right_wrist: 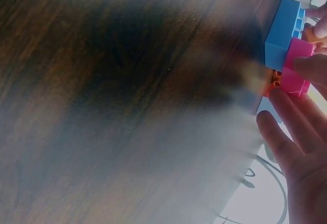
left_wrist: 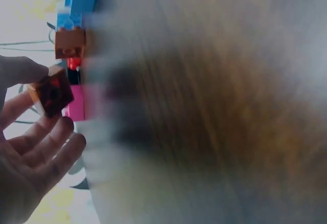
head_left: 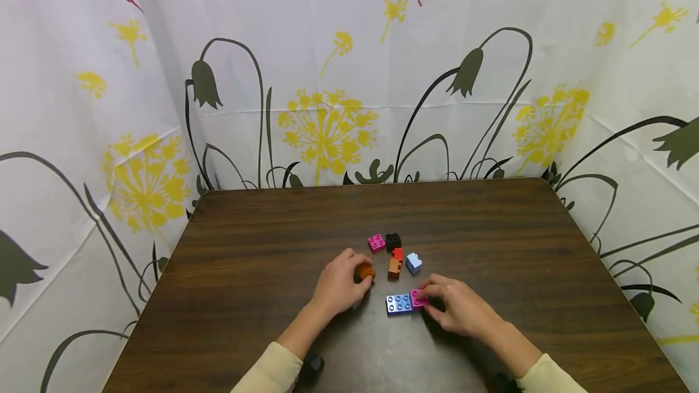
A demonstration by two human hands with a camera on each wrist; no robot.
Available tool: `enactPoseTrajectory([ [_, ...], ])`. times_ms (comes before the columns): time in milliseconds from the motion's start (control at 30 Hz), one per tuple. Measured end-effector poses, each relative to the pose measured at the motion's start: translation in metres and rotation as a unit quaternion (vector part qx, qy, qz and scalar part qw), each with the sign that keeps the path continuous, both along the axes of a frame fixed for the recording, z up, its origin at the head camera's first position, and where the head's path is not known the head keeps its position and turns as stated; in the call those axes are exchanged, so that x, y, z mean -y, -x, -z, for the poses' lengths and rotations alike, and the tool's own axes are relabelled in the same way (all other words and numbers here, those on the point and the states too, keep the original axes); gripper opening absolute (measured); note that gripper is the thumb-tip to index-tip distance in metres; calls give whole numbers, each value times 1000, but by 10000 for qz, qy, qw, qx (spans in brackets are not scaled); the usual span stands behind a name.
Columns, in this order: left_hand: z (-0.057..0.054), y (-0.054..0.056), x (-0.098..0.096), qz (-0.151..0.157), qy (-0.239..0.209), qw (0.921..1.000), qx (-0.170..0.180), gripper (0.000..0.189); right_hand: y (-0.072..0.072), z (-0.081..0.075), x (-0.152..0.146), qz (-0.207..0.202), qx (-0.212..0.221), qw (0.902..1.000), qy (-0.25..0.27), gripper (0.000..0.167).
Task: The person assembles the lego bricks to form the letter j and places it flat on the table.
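My left hand [head_left: 341,282] pinches an orange toy building brick [head_left: 366,271] between thumb and fingers; the brick's hollow underside shows in the left wrist view. My right hand [head_left: 461,308] grips a small pink brick [head_left: 417,299] at the right end of a longer blue brick [head_left: 398,304]. In the right wrist view the pink brick [right_wrist: 291,78] overlaps the end of the blue brick [right_wrist: 281,32] and sits a little higher off the table. Whether their studs are joined I cannot tell.
Behind the hands on the brown table [head_left: 246,247] lie another pink brick [head_left: 376,242], a black brick [head_left: 392,241], a red brick [head_left: 397,253], a brown-orange brick [head_left: 394,268] and a light blue brick [head_left: 414,262]. A flower-patterned curtain [head_left: 327,47] hangs along the table's back edge.
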State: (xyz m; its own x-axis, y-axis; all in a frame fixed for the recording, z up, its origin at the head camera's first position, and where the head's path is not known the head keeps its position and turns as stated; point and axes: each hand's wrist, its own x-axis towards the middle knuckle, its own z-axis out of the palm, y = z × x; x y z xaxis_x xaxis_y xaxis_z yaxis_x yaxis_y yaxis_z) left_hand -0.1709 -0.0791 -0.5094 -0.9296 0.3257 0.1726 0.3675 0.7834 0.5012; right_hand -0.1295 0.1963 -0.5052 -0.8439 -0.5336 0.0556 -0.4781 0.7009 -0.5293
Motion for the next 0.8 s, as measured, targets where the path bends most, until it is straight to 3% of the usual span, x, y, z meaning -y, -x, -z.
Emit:
enactPoseTrajectory([
  [167, -2, -12, -4, 714, -565, 9956, 197, 17, 0, 1, 0, 4, 19, 10000, 19, 19],
  [267, 0, -18, -5, 962, -726, 9925, 205, 16, 0, 1, 0, -7, 45, 10000, 40, 18],
  [600, 7, -29, -8, 1204, -952, 9873, 402, 19, 2, 0, 1, -59, 15, 10000, 41, 18],
  [800, 8, -33, -10, 1289, -850, 9878, 199, 31, 2, 0, 0, -82, 20, 9999, 98, 18],
])
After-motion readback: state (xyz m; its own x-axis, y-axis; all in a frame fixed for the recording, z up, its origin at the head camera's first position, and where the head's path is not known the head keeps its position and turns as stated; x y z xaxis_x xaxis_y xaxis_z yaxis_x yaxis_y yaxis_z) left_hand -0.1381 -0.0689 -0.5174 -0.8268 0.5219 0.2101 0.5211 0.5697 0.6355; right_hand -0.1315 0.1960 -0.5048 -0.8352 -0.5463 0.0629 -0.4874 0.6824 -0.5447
